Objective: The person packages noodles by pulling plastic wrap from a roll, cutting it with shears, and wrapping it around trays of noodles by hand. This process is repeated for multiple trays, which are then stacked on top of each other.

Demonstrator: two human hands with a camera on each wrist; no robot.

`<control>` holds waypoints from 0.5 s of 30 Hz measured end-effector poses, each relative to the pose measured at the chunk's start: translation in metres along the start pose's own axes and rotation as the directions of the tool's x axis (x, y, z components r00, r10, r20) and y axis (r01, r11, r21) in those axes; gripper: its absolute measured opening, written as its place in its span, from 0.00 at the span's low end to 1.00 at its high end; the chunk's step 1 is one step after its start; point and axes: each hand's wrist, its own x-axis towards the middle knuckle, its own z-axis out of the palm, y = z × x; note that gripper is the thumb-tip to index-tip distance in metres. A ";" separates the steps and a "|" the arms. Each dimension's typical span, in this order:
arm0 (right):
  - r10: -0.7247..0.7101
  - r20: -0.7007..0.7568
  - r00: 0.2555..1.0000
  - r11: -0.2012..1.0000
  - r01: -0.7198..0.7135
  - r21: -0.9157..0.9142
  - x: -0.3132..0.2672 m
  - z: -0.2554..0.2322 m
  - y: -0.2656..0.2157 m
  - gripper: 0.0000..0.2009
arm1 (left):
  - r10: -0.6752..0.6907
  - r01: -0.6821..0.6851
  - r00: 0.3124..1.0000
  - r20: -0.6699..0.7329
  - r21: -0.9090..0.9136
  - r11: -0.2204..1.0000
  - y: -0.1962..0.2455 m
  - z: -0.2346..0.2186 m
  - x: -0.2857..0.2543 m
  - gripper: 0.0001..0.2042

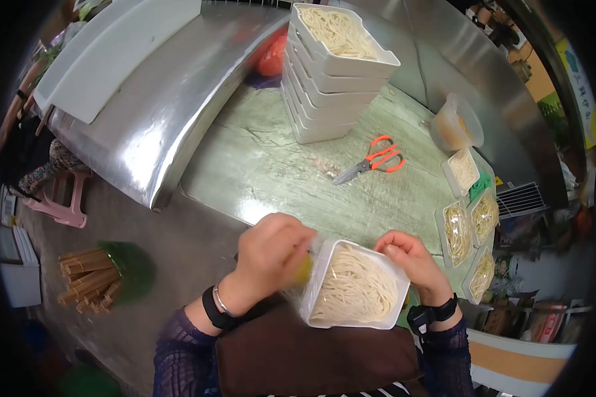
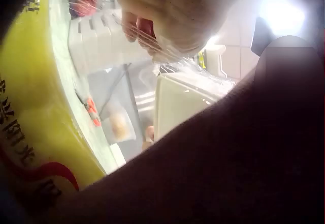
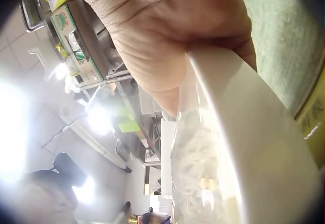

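Observation:
A white plastic tray (image 1: 316, 291) of pale noodles (image 1: 354, 284) is held up in front of the body, tilted toward the head camera. My right hand (image 1: 417, 261) grips its upper right corner, thumb at the rim. Clear cling film (image 3: 190, 132) lies over the noodles in the right wrist view. My left hand (image 1: 268, 255) is off the tray's left side, fingers curled and slightly blurred. In the left wrist view those curled fingers pinch cling film (image 2: 172, 56), which stretches in creases to the tray's edge (image 2: 177, 99).
A tall stack of white trays (image 1: 331, 86) stands on the green table (image 1: 245, 159), noodles in the top one. Orange-handled scissors (image 1: 374, 161) lie before it. Wrapped trays (image 1: 457, 231) sit at right near a plastic tub (image 1: 458, 126). Bundled sticks (image 1: 89, 278) are at left.

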 end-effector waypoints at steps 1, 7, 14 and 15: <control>-0.002 -0.010 1.000 1.000 0.002 0.000 -0.002 0.000 0.000 0.10 | -0.019 0.021 0.999 -0.028 0.046 0.999 -0.006 0.003 -0.002 0.10; -0.043 -0.056 0.998 0.999 0.043 0.010 -0.011 0.001 -0.002 0.09 | -0.538 0.532 0.843 0.000 -0.149 0.834 -0.055 -0.011 -0.004 0.03; -0.024 -0.064 0.998 0.998 0.028 0.059 -0.007 0.006 -0.001 0.09 | -0.177 0.227 0.962 0.206 -0.254 0.940 0.010 -0.001 0.012 0.14; -0.012 -0.054 0.998 0.998 0.016 0.063 -0.007 0.005 -0.001 0.09 | -0.112 0.151 0.977 0.182 -0.217 0.964 0.005 0.001 0.011 0.14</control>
